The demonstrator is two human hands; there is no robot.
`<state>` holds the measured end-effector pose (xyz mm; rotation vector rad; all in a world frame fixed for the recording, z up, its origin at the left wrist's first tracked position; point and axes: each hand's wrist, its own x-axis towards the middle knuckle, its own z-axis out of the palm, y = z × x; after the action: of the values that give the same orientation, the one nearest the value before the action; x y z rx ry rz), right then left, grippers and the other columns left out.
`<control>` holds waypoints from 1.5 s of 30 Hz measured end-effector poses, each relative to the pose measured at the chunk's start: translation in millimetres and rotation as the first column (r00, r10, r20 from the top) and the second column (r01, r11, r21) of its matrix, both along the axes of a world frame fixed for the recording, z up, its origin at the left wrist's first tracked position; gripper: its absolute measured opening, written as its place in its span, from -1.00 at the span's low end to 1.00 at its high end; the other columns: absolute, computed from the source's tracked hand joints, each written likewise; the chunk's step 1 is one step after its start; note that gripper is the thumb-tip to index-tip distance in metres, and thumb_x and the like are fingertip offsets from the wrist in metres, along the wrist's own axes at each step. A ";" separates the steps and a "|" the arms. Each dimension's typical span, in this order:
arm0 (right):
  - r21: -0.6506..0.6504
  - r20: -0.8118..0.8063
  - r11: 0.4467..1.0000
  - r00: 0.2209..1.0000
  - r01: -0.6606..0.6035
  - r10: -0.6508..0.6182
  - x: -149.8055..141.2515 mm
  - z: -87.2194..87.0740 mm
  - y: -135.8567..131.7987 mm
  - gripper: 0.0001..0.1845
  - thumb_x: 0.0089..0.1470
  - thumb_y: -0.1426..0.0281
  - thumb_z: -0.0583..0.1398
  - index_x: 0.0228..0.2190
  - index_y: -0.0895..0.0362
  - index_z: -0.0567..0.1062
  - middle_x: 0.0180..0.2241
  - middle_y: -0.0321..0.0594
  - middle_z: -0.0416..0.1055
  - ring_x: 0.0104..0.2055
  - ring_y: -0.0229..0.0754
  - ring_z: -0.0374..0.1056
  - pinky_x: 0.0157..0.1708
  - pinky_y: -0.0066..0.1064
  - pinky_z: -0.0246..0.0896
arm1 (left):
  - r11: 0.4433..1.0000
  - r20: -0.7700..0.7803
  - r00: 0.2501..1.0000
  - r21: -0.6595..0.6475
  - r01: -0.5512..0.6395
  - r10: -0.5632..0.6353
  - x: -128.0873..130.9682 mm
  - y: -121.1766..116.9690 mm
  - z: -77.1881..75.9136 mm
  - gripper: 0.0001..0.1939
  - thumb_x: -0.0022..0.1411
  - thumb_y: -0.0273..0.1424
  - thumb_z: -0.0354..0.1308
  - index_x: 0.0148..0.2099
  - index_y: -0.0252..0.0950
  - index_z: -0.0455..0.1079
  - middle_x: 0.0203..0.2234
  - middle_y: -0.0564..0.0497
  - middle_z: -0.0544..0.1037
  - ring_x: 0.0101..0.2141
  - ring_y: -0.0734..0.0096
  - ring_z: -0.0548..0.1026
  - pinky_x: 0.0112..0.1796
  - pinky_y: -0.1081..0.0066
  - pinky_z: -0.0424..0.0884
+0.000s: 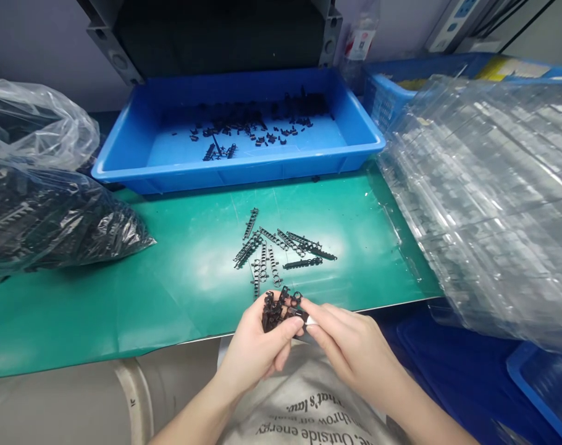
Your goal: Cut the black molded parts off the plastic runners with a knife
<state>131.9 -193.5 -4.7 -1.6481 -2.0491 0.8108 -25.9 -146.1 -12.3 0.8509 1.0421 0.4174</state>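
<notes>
- Left hand (pixel 265 343), lower center of the frame: curled around a cluster of small black parts (pixel 274 309).
- Right hand (pixel 348 340), just right of it: thumb and fingertips closed at the cluster's right edge, beside a small white piece (pixel 311 321).
- Center: black toothed strips (pixel 274 238) lie loose on the green mat (pixel 183 309).
- Upper center: blue tray (pixel 244 173) holding black pieces (pixel 262 133).

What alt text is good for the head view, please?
Two bare hands hold a cluster of small black parts at the edge of a green table; more black strips lie beyond, before a blue tray.
</notes>
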 end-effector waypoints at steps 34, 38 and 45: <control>-0.150 -0.248 0.950 0.920 0.272 -0.303 -9.3 -14.7 7.4 -0.62 0.10 0.30 0.01 -0.07 0.17 0.36 -0.25 -0.11 0.48 -0.24 -0.05 0.41 -0.27 -0.26 0.31 | 0.690 -0.837 0.426 0.533 0.490 0.344 -29.9 31.5 -9.8 -0.82 0.14 -0.31 -0.01 -0.44 -0.27 0.29 -0.58 0.04 0.47 -0.52 0.32 0.44 -0.50 0.45 0.24; -0.255 -0.313 0.923 0.878 0.289 -0.362 -13.0 -12.2 16.9 -0.62 0.06 0.26 0.04 -0.12 0.15 0.40 -0.41 -0.18 0.48 -0.37 -0.09 0.40 -0.31 -0.27 0.29 | 0.654 -0.740 0.593 0.624 0.428 0.318 -31.4 20.6 -1.2 -0.84 0.12 -0.31 0.01 -0.46 -0.25 0.25 -0.64 0.11 0.38 -0.60 0.44 0.35 -0.54 0.49 0.22; -0.390 -0.549 0.899 0.734 0.199 -0.401 -13.9 -10.2 32.0 -0.78 0.03 0.27 0.08 -0.42 0.14 0.42 -0.63 -0.33 0.35 -0.54 -0.24 0.29 -0.46 -0.43 0.20 | 0.810 -0.513 0.855 0.533 0.244 0.080 -20.0 0.6 5.5 -0.84 0.01 -0.34 0.13 -0.49 -0.26 0.22 -0.59 0.12 0.35 -0.56 0.49 0.29 -0.52 0.49 0.23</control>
<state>118.1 -161.5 -14.8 -1.5234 -1.1966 1.3793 -45.9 -145.6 -6.9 1.6312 1.3894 0.4509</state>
